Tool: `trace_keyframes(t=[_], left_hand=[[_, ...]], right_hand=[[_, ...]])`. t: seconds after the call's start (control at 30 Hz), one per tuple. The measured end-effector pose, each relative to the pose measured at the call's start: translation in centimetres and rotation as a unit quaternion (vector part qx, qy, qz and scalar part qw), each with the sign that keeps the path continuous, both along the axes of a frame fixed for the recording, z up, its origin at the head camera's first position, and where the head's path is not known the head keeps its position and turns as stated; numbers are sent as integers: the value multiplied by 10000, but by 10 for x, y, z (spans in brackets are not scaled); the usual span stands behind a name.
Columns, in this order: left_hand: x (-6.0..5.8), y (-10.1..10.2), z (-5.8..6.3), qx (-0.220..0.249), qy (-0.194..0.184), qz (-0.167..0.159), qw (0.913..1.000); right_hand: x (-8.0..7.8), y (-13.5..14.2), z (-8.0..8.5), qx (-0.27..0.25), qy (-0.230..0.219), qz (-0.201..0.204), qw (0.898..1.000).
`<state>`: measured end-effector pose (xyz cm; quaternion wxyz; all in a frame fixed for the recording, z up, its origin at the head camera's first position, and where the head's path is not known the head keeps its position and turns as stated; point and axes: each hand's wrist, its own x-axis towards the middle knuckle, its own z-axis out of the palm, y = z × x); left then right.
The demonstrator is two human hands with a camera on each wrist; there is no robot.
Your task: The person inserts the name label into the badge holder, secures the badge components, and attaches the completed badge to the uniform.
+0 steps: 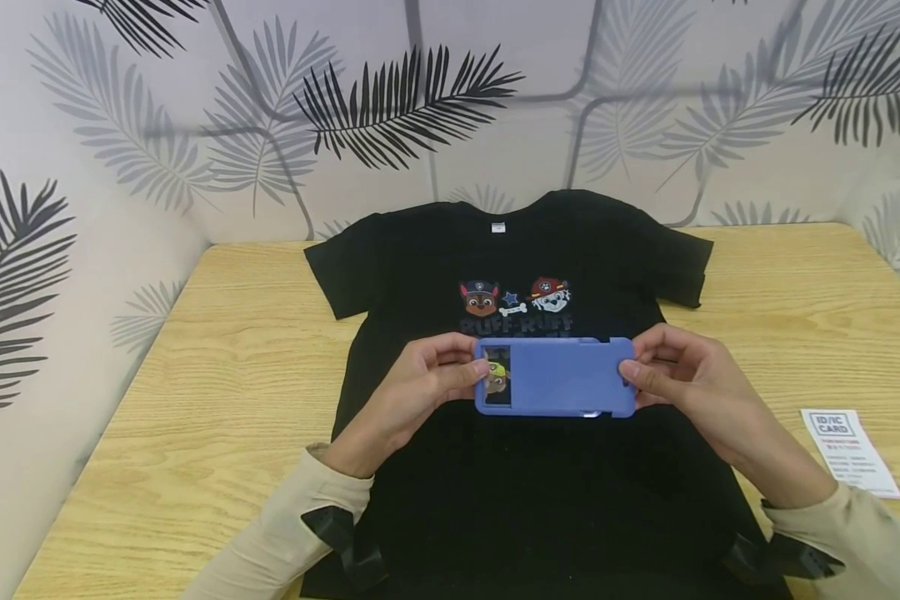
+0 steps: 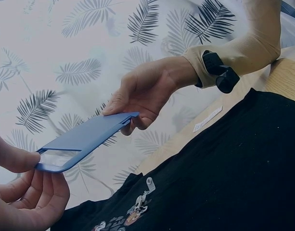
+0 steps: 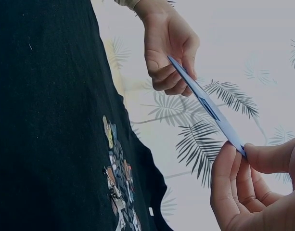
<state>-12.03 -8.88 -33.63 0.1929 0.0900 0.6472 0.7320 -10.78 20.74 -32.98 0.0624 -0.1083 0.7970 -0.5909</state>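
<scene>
A blue card holder (image 1: 562, 377) is held level above a black T-shirt (image 1: 555, 508), one hand at each end. My left hand (image 1: 431, 375) pinches the end with the cut-out window, thumb on top and fingers beneath. Through that window part of the shirt's print shows. At the other end my right hand (image 1: 690, 375) pinches the holder's notched edge between thumb and fingers. In the right wrist view the holder (image 3: 205, 103) appears nearly edge-on, thin and flat. The left wrist view shows its broad face (image 2: 89, 132) and the window near the left thumb.
The T-shirt lies spread on a wooden table (image 1: 232, 375), its neck toward the back and cartoon dogs (image 1: 513, 297) printed on the chest. To the right lies a white printed card (image 1: 851, 454) marked ID/IC CARD. A leaf-patterned wall covering (image 1: 495, 50) rises behind the table.
</scene>
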Motion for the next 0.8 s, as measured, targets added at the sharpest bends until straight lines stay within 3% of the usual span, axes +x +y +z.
trace_keyframes(t=[0.8], left_hand=[[-1,-1,-4,25,11,-13,10000]], right_hand=[[-1,2,-3,36,55,9,10000]])
